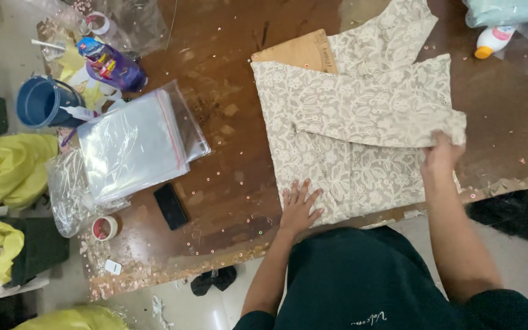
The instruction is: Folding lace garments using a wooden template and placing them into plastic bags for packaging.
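One blue bucket (41,101) beside clear bags (132,143)

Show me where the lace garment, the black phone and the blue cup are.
lace garment (349,104), head view, middle of the folded cloth.
black phone (170,206), head view, centre of its dark face.
blue cup (39,101), head view, inside wall.

A cream lace-patterned garment (349,122) is spread on a worn brown table (227,183), over a piece of brown cardboard (300,52). Its lower left corner is pressed flat by the left hand (299,206), while a folded-over flap is gripped by the right hand (441,154). A stack of clear plastic bags (135,143) and a black phone (171,206) are seen to the left
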